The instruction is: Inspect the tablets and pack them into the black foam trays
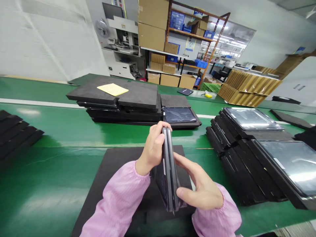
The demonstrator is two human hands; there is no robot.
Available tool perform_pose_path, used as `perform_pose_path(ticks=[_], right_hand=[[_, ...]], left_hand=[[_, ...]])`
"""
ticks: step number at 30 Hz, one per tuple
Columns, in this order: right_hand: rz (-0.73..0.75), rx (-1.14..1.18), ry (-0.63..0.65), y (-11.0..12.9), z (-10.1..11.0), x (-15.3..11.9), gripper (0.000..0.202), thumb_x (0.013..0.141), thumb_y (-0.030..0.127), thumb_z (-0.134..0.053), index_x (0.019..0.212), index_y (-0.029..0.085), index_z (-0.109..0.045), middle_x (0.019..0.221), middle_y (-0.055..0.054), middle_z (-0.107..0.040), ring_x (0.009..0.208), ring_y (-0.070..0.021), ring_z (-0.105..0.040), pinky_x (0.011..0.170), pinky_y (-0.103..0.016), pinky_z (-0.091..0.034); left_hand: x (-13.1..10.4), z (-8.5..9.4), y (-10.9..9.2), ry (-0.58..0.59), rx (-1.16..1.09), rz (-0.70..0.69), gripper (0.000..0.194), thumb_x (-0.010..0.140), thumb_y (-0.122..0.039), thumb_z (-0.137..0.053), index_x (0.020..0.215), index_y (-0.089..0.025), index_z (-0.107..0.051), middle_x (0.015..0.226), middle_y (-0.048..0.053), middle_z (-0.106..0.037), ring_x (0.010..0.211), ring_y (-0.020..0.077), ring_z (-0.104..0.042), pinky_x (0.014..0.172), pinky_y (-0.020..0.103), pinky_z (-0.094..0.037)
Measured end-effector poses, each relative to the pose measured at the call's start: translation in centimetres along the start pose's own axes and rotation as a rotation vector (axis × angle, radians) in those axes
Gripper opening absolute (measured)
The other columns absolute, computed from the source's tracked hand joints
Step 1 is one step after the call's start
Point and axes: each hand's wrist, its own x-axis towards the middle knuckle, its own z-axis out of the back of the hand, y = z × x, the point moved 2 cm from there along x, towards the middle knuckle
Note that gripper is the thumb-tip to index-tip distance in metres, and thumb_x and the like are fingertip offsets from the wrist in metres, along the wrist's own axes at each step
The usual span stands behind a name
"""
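Note:
Two slim dark tablets (169,171) stand on edge, pressed face to face, above a black foam sheet (116,168). My left hand (154,146) is closed round their far upper end, the thumb on the left side and fingers curled over the top. On the other side, my right hand (199,184) has its fingers spread, with thumb and index finger touching the right tablet's outer face. A small white label shows on the left tablet. The tablets' lower edges and some of my right fingers are hidden.
Stacked black foam trays (244,164) holding tablets stand at right. Ahead is another foam stack (138,93) with a yellow sheet (113,89) on top, beside a foam tray holding a tablet (179,114). More foam pieces (17,135) lie at left on the green table (56,184).

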Motion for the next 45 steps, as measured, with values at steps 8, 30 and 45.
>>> perform_pose_path(ticks=[8,30,45], right_hand=[[-0.050,-0.172,-0.016,1.0,-0.4,-1.3,0.094,0.069,0.005,-0.073,0.153,0.037,-0.046,0.156,0.000,-0.051,0.142,-0.0320,-0.051,0.123,-0.051,-0.038],[-0.044,-0.193,-0.414,-0.4,-2.5,-0.1,0.020,0.091,0.023,-0.060,0.102,0.024,-0.076,0.109,-0.005,-0.081,0.105,-0.0221,-0.076,0.093,-0.032,-0.060],[0.016,-0.356,-0.391,0.9,-3.2,-1.3,0.033,0.086,0.025,-0.061,0.118,0.020,-0.069,0.117,-0.010,-0.079,0.108,-0.0264,-0.076,0.094,-0.036,-0.063]], left_hand=[[-0.4,0.0,-0.6,0.046,0.017,-0.089,0.024,0.084,-0.037,-0.031,0.082,-0.026,-0.051,0.073,0.005,-0.059,0.073,0.0253,-0.051,0.076,0.043,-0.047],[-0.4,-0.4,-0.1,0.116,-0.131,-0.086,0.020,0.080,-0.041,-0.034,0.077,-0.025,-0.046,0.074,0.005,-0.058,0.074,0.0251,-0.050,0.075,0.041,-0.044],[-0.4,-0.4,0.2,0.122,-0.147,-0.111,0.024,0.082,-0.043,-0.034,0.078,-0.025,-0.049,0.074,0.004,-0.057,0.076,0.0249,-0.050,0.074,0.040,-0.042]])
